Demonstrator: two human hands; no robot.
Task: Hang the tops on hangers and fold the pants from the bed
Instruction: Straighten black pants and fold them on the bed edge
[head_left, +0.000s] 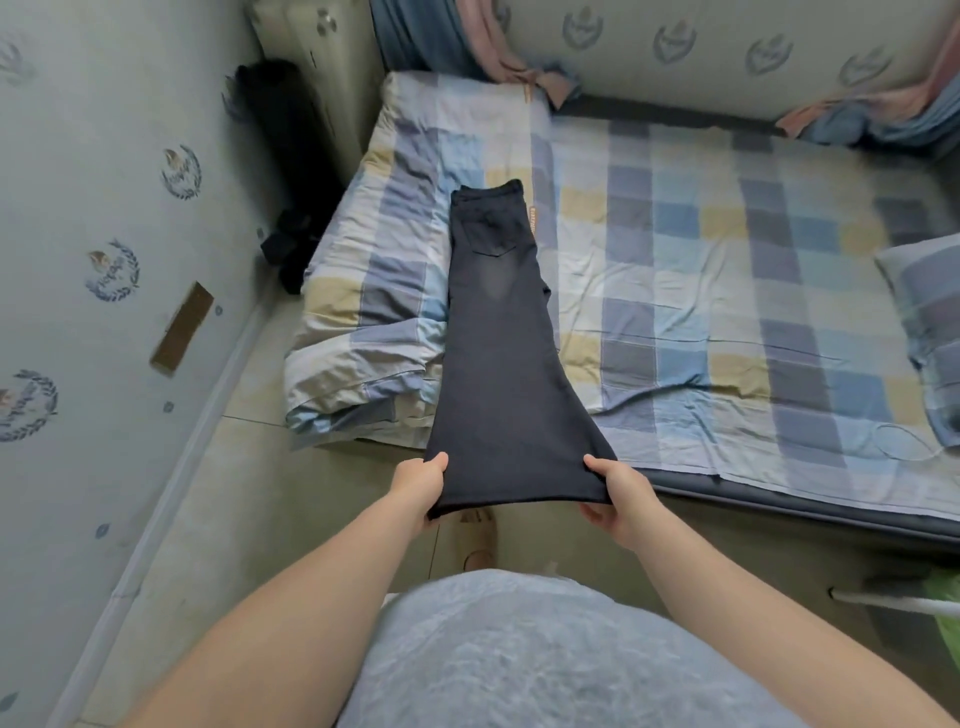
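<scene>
Two hands hold the hem end of the dark pants (498, 338): our left hand (421, 486) grips the left corner and our right hand (615, 499) the right corner, thumbs on top. The pants lie leg over leg, their long axis running straight away from us. The waistband is at the far end, resting on the folded quilt (363, 312) and the checked sheet (727, 312), while the hems are near us, raised over the tiled floor (234, 519). A pillow (924, 322) lies at the right. Patterned wallpaper (104, 208) covers the left wall.
</scene>
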